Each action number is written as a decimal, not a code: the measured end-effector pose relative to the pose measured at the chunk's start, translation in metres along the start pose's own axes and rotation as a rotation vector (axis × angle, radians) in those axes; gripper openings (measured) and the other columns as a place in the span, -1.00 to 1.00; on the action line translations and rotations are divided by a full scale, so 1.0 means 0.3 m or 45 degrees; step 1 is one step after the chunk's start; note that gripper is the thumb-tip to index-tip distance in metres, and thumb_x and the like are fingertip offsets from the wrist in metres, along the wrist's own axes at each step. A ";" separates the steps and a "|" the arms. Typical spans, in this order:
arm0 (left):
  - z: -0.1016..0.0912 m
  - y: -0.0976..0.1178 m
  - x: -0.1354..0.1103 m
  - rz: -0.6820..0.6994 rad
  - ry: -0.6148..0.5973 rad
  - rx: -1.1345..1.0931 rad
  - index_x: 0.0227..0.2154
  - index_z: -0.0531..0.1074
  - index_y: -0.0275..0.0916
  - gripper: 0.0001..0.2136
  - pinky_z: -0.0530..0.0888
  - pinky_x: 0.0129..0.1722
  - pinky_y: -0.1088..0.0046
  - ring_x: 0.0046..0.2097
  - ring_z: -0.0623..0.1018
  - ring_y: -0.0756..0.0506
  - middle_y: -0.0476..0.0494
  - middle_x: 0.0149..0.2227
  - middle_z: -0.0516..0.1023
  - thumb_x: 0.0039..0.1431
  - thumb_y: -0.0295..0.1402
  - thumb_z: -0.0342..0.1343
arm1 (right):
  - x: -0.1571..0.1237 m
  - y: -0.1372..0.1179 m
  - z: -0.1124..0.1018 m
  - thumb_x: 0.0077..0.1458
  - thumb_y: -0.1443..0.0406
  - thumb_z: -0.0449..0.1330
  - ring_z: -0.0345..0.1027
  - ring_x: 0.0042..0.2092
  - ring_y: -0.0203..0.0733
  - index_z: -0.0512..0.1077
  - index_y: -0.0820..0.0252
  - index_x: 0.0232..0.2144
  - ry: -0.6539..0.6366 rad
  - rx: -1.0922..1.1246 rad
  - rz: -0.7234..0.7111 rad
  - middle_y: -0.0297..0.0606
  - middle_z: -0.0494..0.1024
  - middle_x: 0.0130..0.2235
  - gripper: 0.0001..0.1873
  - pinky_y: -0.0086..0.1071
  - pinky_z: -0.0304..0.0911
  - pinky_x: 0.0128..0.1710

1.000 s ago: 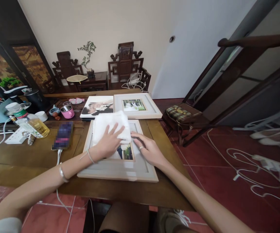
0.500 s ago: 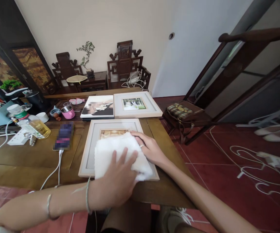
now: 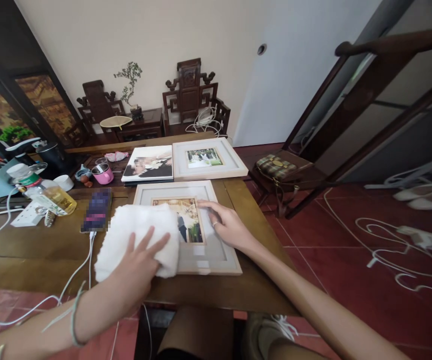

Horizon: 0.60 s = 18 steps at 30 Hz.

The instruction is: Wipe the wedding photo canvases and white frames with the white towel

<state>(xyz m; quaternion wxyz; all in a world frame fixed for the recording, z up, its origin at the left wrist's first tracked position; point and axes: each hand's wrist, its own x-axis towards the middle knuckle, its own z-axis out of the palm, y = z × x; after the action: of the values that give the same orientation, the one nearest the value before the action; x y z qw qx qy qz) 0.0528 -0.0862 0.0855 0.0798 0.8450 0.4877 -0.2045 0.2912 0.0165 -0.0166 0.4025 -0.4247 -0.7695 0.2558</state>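
Note:
My left hand [image 3: 135, 262] has hold of a folded white cloth [image 3: 120, 235], pressing down from above with its fingers spread over the top. The cloth covers the left part of a pale wooden picture frame [image 3: 219, 274] and hangs past its left edge. Inside the frame, a photo [image 3: 192, 225] shows partly beside the cloth. My right hand [image 3: 229, 225] rests on the right part of this frame, its fingers stretched out toward the photo's upper right corner and holding nothing.
Behind lie a second framed photo [image 3: 231, 162] and a photo book [image 3: 148, 172]. Leftward are a phone [image 3: 96, 210] with a white cable, a pink mug [image 3: 103, 174], a bottle [image 3: 56, 197] and a power strip [image 3: 26, 215]. A chair holding a plaid bag [image 3: 279, 167] stands right.
My left hand has slid the white cloth leftward, uncovering much of the photo. My right hand stays at the frame's right side.

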 end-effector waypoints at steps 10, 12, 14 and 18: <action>-0.045 -0.194 0.149 -0.035 0.536 -0.070 -0.06 0.39 -0.40 -0.62 0.13 0.27 0.04 0.36 -0.01 -0.33 -0.41 0.35 -0.02 0.08 -0.68 -0.13 | 0.001 -0.009 0.004 -0.16 0.58 -0.05 0.37 0.11 -0.08 0.46 0.14 -0.04 0.019 0.043 -0.009 -0.18 0.52 0.06 -0.37 -0.12 0.24 0.13; -0.077 -0.196 0.240 0.135 0.684 -0.085 -0.09 0.38 -0.38 -0.62 0.04 0.30 0.02 0.37 -0.08 -0.29 -0.40 0.33 0.05 0.05 -0.70 -0.13 | -0.001 -0.013 0.004 -0.19 0.58 -0.07 0.40 0.07 -0.09 0.44 0.14 -0.04 0.008 0.026 -0.007 -0.18 0.51 0.06 -0.34 -0.14 0.27 0.09; -0.109 -0.175 0.326 0.323 0.746 -0.094 -0.12 0.38 -0.33 -0.61 -0.04 0.31 -0.02 0.38 -0.11 -0.25 -0.32 0.28 0.19 0.00 -0.73 -0.11 | -0.001 -0.015 0.004 -0.21 0.58 -0.07 0.43 0.00 -0.10 0.43 0.12 -0.03 0.004 0.011 -0.010 -0.19 0.51 0.05 -0.32 -0.17 0.29 0.04; -0.136 -0.114 0.453 0.517 0.622 -0.112 -0.18 0.39 -0.28 -0.61 0.06 0.28 0.04 0.34 0.11 -0.21 -0.20 0.06 0.46 -0.04 -0.75 -0.09 | 0.001 -0.021 0.002 -0.20 0.58 -0.06 0.45 -0.15 -0.11 0.43 0.11 -0.03 -0.002 -0.020 -0.021 -0.21 0.56 -0.08 -0.33 -0.23 0.34 -0.09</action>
<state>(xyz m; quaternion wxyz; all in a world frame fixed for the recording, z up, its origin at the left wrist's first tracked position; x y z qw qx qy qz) 0.0942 0.0525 0.0672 0.0361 0.9448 0.3223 0.0460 0.2877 0.0135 -0.0122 0.4006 -0.4214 -0.7752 0.2470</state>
